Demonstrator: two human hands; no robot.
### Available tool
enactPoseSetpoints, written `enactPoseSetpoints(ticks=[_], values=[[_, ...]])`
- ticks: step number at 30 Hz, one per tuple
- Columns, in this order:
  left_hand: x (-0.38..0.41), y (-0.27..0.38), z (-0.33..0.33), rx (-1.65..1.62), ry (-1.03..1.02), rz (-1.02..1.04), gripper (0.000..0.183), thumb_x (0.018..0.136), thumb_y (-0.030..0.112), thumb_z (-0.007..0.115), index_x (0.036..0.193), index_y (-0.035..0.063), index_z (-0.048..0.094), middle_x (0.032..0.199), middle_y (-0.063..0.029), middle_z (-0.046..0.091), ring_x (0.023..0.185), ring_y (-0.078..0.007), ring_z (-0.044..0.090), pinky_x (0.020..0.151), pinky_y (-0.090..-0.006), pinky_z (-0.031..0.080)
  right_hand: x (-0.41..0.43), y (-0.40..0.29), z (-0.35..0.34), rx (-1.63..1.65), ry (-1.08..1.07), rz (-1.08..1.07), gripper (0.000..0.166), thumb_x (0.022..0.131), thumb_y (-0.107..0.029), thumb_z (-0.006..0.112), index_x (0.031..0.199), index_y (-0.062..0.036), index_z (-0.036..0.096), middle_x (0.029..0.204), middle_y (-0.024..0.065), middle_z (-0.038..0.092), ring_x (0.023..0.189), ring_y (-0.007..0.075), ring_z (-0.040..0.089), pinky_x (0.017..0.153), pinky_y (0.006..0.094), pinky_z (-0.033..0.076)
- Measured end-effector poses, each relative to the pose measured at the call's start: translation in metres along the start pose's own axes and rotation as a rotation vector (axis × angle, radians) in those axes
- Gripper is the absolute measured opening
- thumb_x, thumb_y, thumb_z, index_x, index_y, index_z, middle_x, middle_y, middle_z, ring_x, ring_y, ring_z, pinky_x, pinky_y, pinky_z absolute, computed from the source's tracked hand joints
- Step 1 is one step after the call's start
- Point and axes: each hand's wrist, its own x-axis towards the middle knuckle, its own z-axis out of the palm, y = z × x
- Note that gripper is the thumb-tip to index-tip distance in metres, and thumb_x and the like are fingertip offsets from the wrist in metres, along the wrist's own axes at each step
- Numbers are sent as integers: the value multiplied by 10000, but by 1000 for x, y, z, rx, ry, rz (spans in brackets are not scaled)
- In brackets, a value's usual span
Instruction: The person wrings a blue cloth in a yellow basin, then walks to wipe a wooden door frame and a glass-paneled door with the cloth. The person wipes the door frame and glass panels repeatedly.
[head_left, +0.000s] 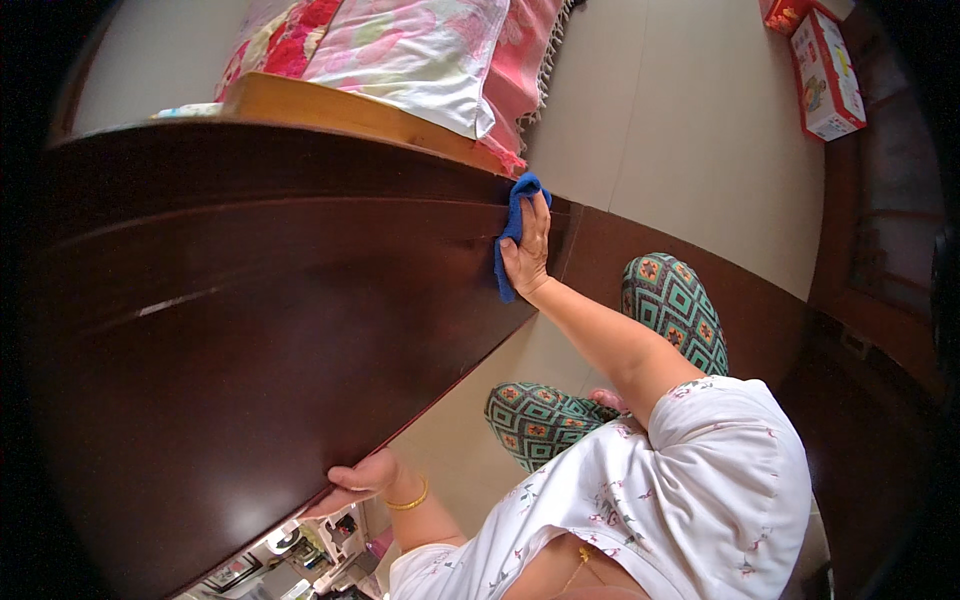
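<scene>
A dark brown wooden door panel (262, 337) fills the left of the view, its glossy face towards me. My right hand (528, 244) presses a folded blue cloth (510, 225) against the panel close to its far corner, fingers stretched along the cloth. Nearer to me, my left hand (364, 480) grips the panel's long edge. Its thumb lies on the face, and the other fingers are partly hidden beyond the edge. A gold bangle (411, 496) circles the left wrist.
Past the panel stands a bed with a wooden board (352, 109) and pink floral bedding (420, 60). A dark brown strip (675, 247) crosses the tiled floor (675, 112). Printed boxes (827, 79) sit at upper right. Cluttered small items (307, 555) show below the panel. My patterned knees (675, 307) are bent close by.
</scene>
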Motion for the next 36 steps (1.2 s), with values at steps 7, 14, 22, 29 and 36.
enactPoseSetpoints(ticks=[7,14,22,29,36], values=[[-13,-20,8,92,2,-18,642,876,159,417,1398,-61,117,1419,-254,215,1257,-346,337,1037,-433,293,-39,76,17,123,-46,286,703,878,-565,413,1377,-74,350,1461,155,213,1350,327,186,1089,420,149],[-33,-56,-35,386,73,17,673,862,210,462,1396,-66,158,1411,-239,228,1243,-310,348,1023,-410,308,-55,159,63,171,96,826,505,932,-342,418,1373,-107,342,1430,139,292,1305,321,288,1070,402,225],[-35,-63,0,250,20,47,650,865,207,453,1385,-74,181,1391,-252,259,1237,-306,364,1021,-402,308,-66,364,42,438,1,1237,457,931,-401,435,1228,-64,519,930,8,551,825,131,479,821,288,393],[-39,-54,4,283,28,44,652,877,223,463,1382,-81,184,1399,-258,247,1247,-310,347,1033,-410,287,-104,321,71,420,260,1325,485,939,-417,404,1281,-76,452,1098,31,506,967,167,464,892,322,372],[-41,-35,20,428,177,-95,682,869,226,464,1388,-77,141,1411,-260,206,1264,-323,320,1038,-417,287,-140,208,70,493,337,1362,519,947,-433,372,1334,-87,384,1265,53,461,1109,203,449,964,356,352]])
